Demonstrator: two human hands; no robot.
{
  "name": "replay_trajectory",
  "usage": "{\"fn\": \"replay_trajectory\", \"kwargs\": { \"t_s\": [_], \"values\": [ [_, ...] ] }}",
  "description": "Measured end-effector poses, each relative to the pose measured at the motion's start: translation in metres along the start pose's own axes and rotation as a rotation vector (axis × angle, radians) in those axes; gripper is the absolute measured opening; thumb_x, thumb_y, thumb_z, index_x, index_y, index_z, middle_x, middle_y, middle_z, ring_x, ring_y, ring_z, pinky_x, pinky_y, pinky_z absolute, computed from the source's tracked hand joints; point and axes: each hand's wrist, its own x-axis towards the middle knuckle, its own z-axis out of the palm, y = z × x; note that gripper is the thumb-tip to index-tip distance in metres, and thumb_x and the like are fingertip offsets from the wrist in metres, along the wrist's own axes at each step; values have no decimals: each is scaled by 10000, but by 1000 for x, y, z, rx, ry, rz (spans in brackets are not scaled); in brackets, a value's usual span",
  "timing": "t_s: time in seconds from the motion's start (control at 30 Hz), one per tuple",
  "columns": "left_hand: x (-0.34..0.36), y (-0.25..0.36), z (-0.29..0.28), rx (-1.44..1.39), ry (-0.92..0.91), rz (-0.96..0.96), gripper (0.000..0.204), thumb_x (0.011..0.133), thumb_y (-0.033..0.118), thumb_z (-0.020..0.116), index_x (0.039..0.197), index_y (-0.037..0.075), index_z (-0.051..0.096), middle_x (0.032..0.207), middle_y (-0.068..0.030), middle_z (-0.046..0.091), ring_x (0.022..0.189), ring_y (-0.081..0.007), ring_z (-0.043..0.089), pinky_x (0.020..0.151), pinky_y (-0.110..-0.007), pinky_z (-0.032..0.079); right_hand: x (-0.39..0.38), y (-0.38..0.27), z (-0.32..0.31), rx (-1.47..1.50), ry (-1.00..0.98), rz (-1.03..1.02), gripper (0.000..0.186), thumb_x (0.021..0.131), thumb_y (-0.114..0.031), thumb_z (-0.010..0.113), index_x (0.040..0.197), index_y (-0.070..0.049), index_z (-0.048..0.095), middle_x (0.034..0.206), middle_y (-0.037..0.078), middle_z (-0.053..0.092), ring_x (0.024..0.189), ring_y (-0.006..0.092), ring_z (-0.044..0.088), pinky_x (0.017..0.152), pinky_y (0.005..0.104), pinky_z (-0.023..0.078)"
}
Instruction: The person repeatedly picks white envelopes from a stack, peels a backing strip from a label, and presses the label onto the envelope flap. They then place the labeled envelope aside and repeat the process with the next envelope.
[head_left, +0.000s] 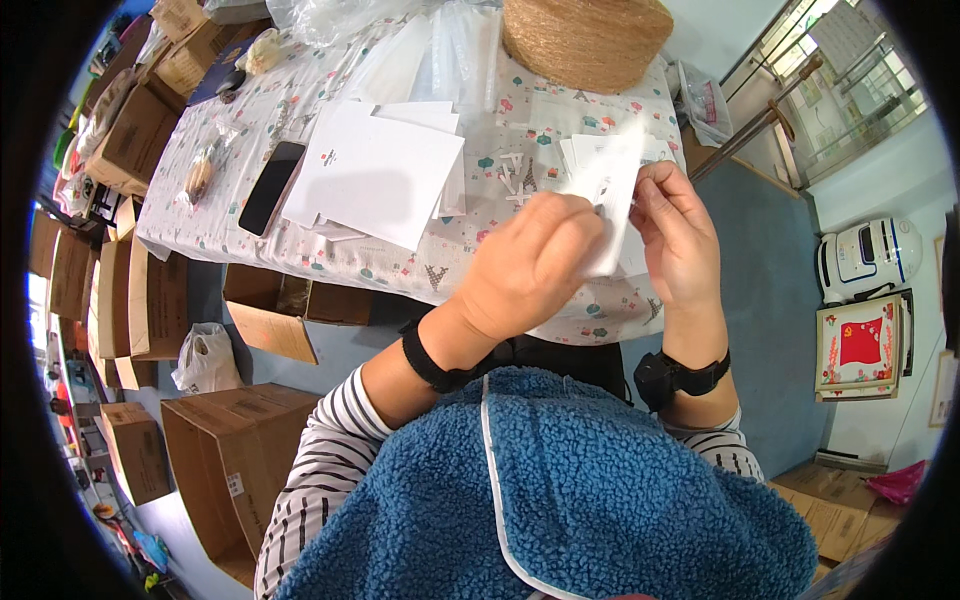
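Head view, going left to right: you've got a carton [130, 140] by the far left end of the tabletop [390, 268], which has a patterned cloth on it. Next there's a small wrapped packet [199, 180], then your phone [271, 188], screen dark and lying at a slant. Right beside that, a messy pile of white sheets [375, 180], with clear bags [465, 55] behind it. Your left hand [540, 255] is curled closed around a white card [618, 220], held up near the front edge, its top kinda blurry. Behind that sits a round straw-coloured basket-like thing [588, 45]. Your right hand [678, 230] has thumb and fingertips drawn together at the card's right edge, but I can't tell if they're actually gripping it. Last up, a clear bin [705, 105] past the right end.
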Motion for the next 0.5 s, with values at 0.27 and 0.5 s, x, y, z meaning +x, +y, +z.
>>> {"fn": "replay_trajectory", "kwargs": {
  "t_s": [0.27, 0.5],
  "values": [
    [-7, -5, 12, 168, -109, 173, 375, 732, 43, 649, 1106, 59, 683, 1237, -74, 651, 1049, -245, 629, 841, -345, 496, -3, -10, 2, 174, 157, 167, 226, 1034, -163, 526, 1138, 6, 634, 995, 35, 672, 791, 85, 617, 713, 230, 506],
    [-23, -19, 19, 250, -80, 193, 363, 736, 30, 633, 1087, 85, 708, 1163, -47, 666, 1013, -224, 614, 846, -366, 473, 7, 2, -21, -88, 247, 84, 200, 1006, -146, 570, 1103, 3, 661, 945, 18, 678, 757, 52, 596, 686, 201, 467]
  ]
}}
